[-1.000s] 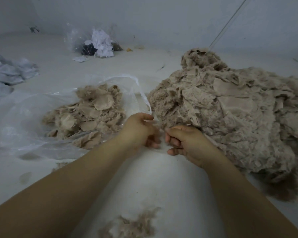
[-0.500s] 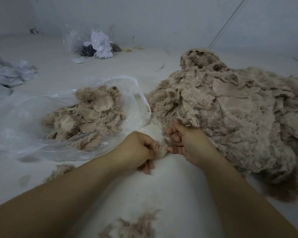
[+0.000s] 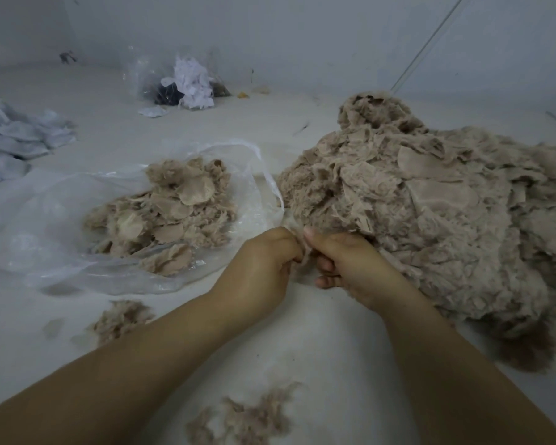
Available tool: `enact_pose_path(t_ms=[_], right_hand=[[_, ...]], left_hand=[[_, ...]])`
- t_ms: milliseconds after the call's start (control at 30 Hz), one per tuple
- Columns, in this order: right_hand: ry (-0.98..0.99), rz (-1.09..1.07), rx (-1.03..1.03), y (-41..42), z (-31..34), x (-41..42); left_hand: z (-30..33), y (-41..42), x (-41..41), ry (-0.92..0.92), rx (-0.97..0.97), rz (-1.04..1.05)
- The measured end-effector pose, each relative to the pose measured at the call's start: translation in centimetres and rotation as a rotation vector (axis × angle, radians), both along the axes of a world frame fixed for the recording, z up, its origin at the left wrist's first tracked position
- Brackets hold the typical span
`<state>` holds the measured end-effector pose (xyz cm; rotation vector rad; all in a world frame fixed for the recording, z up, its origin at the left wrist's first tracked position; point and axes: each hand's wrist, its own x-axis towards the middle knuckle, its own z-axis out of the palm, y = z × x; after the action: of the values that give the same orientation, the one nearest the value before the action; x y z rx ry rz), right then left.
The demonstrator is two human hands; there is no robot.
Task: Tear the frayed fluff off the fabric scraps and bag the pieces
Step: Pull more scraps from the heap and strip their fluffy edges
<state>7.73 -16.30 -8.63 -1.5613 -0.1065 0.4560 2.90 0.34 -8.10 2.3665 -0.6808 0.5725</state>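
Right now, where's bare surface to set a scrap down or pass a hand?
Free: the patch between the forearms, bordered by the left hand, right hand and the near fluff tuft; also the far strip between the clear bag and the distant bag of white scraps. Crowded: the big scrap pile fills the right side.

No text, label, brand, number or sign can be read anywhere.
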Motion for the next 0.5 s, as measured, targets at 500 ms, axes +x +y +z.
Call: enact_pose_path(t_ms=[500], right_hand=[[0.046,-0.053,0.030,0.2,-0.1,0.1]], left_hand=[[0.4,1.1,-0.8,0.013,0.141,-0.005]])
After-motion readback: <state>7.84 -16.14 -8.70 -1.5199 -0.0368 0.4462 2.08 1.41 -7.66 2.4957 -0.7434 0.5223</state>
